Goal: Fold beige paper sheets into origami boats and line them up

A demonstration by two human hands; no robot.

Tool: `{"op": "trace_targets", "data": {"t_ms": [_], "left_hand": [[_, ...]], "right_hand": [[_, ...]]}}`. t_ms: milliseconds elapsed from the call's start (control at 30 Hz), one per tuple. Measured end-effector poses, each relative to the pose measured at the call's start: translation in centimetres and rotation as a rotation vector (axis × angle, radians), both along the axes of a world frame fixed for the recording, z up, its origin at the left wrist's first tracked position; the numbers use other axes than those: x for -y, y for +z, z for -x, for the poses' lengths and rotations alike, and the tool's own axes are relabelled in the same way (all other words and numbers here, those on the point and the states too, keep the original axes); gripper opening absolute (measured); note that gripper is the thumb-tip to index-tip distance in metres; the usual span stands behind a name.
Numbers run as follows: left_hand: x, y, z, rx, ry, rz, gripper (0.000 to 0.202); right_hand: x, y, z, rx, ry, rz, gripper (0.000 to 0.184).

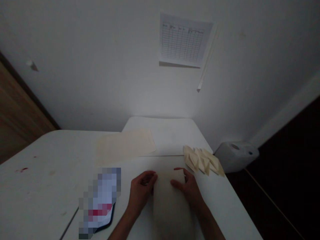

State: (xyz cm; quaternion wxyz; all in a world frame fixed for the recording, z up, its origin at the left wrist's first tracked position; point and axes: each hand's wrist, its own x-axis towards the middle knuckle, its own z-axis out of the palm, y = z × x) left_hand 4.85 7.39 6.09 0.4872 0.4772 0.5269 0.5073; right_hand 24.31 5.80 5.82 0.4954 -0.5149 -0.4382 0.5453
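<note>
The left hand (141, 193) is curled, fingers bunched at the left edge of a pale sheet of paper (170, 203), and whether it's actually pinching the sheet, I can't tell from here. The right hand (188, 188) is more open, fingers spread, thumb side resting on the sheet's right edge. The sheet lies flat on a white table (215, 196), right between the two hands.

Just past the right hand, beyond the sheet, there's a heap of folded cream paper pieces (203, 161), all points and creases, sitting near the table's edge. Straight ahead of the sheet, a flat cream sheet (125, 146) lies unfolded. To the left of the sheet, close by, is a flat object (100, 203), too blurred to name, with a dark edge and a red band.

Well beyond the sheet to the right, a white plastic container (236, 156) sits past the table corner, and what's inside it, I can't see. Far ahead of the sheet, a printed grid chart (183, 39) is up on the wall (100, 66).
</note>
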Motion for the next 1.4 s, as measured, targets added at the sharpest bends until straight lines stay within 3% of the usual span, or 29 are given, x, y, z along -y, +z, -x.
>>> {"op": "trace_targets", "data": {"t_ms": [767, 967, 1100, 1400], "left_hand": [[0.0, 0.2, 0.1, 0.004, -0.023, -0.006, 0.029], [0.0, 0.2, 0.2, 0.004, -0.035, -0.019, 0.025], [0.0, 0.5, 0.4, 0.026, -0.045, 0.004, 0.026], [-0.3, 0.0, 0.7, 0.040, -0.060, 0.064, 0.029]], "right_hand": [[0.0, 0.3, 0.1, 0.016, -0.007, 0.028, 0.059], [-0.2, 0.2, -0.1, 0.024, -0.059, 0.012, 0.044], [-0.3, -0.3, -0.4, -0.026, -0.087, 0.073, 0.043], [-0.5, -0.1, -1.2, 0.088, -0.177, 0.015, 0.040]]}}
